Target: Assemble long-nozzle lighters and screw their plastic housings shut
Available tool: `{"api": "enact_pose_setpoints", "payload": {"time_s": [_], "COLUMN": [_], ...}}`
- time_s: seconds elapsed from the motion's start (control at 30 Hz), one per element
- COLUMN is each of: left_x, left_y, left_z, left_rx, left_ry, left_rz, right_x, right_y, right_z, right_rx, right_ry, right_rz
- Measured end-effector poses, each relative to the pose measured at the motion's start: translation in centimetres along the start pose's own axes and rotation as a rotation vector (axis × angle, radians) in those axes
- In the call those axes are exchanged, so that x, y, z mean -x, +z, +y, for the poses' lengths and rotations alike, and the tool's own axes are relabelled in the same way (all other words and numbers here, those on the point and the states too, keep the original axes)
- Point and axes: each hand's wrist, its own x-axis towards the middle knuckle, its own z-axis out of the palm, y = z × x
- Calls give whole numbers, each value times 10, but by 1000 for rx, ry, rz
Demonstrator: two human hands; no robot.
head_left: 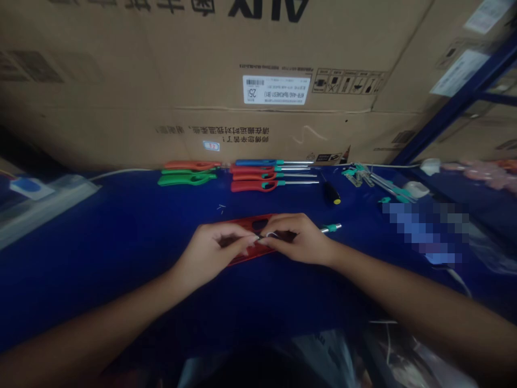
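Observation:
Two red lighter shell halves or one red lighter shell (236, 262) lie on the blue surface under my hands, partly hidden by them. My left hand (220, 242) is closed in a pinch at a small dark part (260, 237) above the shell. From the other side, my right hand (299, 237) pinches at that same part, where a thin white wire (271, 234) curves up between its fingers. Beyond my right hand pokes out a metal tube with a teal end (332, 228). The fingers hide most of the small part.
Behind the hands lie red and blue stick lighters (252, 186), green and orange handles (188, 178), and a black-and-yellow screwdriver (332, 193). Teal-ended metal tubes (385, 184) are heaped at right. A large cardboard box (194, 64) stands along the back. Plastic bags (52, 202) lie left.

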Motion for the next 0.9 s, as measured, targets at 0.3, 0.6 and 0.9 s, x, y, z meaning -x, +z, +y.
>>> {"api": "enact_pose_setpoints", "payload": {"time_s": [0.3, 0.6, 0.9], "left_x": [1, -1, 1], "left_y": [4, 2, 2], "left_z": [2, 4, 4], "left_rx": [-17, -21, -48], "left_ry": [18, 22, 25], "left_rz": [-3, -18, -27], "right_x": [1, 1, -3], "right_y": [1, 2, -1], "right_z": [2, 1, -2], "right_rx": [29, 45, 6], "right_ry": [-3, 3, 7], "right_rz": [-29, -17, -27]}}
